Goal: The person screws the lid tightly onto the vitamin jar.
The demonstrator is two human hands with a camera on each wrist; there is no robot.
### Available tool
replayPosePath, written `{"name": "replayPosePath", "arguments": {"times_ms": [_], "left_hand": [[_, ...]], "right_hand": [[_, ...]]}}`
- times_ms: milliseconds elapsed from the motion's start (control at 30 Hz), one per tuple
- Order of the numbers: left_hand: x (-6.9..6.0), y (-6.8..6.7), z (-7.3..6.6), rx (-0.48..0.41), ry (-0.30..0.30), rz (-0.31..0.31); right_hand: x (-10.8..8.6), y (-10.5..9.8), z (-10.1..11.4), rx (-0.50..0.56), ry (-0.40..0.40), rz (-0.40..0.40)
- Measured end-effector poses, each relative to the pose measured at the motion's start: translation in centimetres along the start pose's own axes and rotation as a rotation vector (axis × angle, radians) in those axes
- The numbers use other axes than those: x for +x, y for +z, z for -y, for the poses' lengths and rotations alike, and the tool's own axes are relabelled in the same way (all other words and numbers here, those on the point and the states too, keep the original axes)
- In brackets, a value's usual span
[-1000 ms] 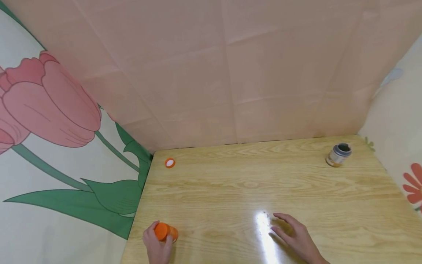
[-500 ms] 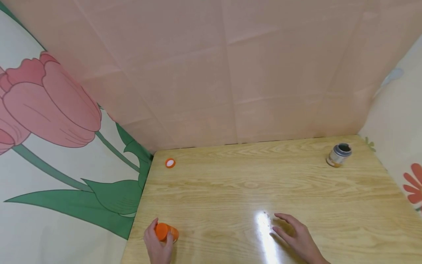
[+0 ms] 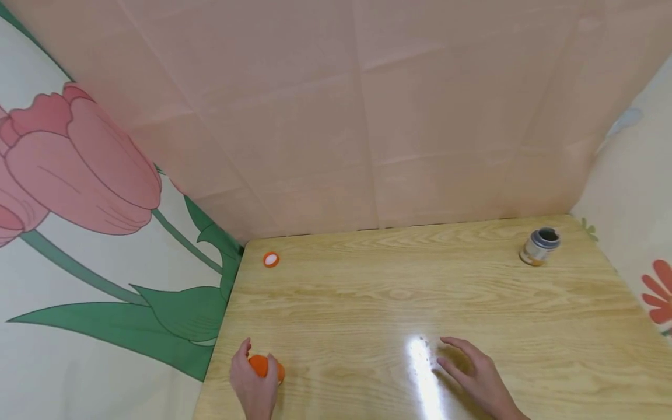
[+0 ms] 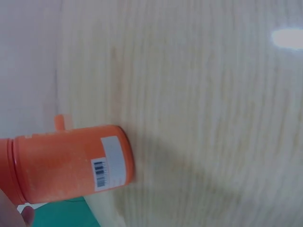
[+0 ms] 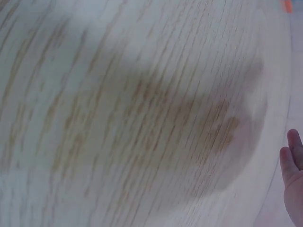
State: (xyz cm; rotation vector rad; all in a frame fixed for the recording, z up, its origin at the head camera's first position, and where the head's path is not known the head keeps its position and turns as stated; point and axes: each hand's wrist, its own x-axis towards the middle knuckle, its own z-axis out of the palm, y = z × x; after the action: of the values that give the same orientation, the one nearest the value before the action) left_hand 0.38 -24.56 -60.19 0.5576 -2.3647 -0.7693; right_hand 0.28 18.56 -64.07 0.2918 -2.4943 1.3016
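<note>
An orange bottle (image 3: 258, 365) stands upright near the table's front left; its barcode label shows in the left wrist view, where the bottle (image 4: 61, 163) rests on the wood. My left hand (image 3: 254, 386) is around its capped top with fingers and thumb spread apart; whether any finger still touches it I cannot tell. Only a bit of that hand (image 4: 10, 213) shows by the cap in the left wrist view. My right hand (image 3: 480, 376) hovers over the table with loosely bent fingers and holds nothing; part of it (image 5: 294, 187) appears at the right wrist view's edge.
An orange ring-like lid with a white inside (image 3: 270, 259) lies at the back left of the wooden table (image 3: 367, 291). At the back right stands an open jar with a blue rim (image 3: 539, 247). Patterned cloths rise behind and beside the table.
The left fingers and thumb have spread away from the bottle's cap, and the hand has shifted slightly to the right. The right hand has drifted a little right. The bottle stays in place.
</note>
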Motion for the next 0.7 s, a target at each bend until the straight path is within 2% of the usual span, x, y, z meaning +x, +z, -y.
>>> {"name": "replayPosePath", "arguments": {"times_ms": [233, 333, 567, 633, 700], "left_hand": [[0.7, 0.3, -0.8, -0.011, -0.045, 0.02], [1.0, 0.5, -1.0, -0.04, -0.02, -0.011], [1.9, 1.2, -2.0, -0.106, 0.094, -0.109], [2.1, 1.3, -2.5, -0.129, 0.088, -0.104], [2.3, 1.3, -3.0, -0.136, 0.056, -0.082]], "right_hand": [[0.4, -0.4, -0.2, 0.007, -0.017, -0.022], [0.6, -0.6, -0.4, -0.001, -0.001, -0.014], [1.2, -1.3, -0.6, -0.016, 0.083, 0.014], [1.3, -1.4, -0.7, -0.021, 0.102, 0.018], [1.4, -1.5, -0.9, -0.025, 0.111, 0.02]]}}
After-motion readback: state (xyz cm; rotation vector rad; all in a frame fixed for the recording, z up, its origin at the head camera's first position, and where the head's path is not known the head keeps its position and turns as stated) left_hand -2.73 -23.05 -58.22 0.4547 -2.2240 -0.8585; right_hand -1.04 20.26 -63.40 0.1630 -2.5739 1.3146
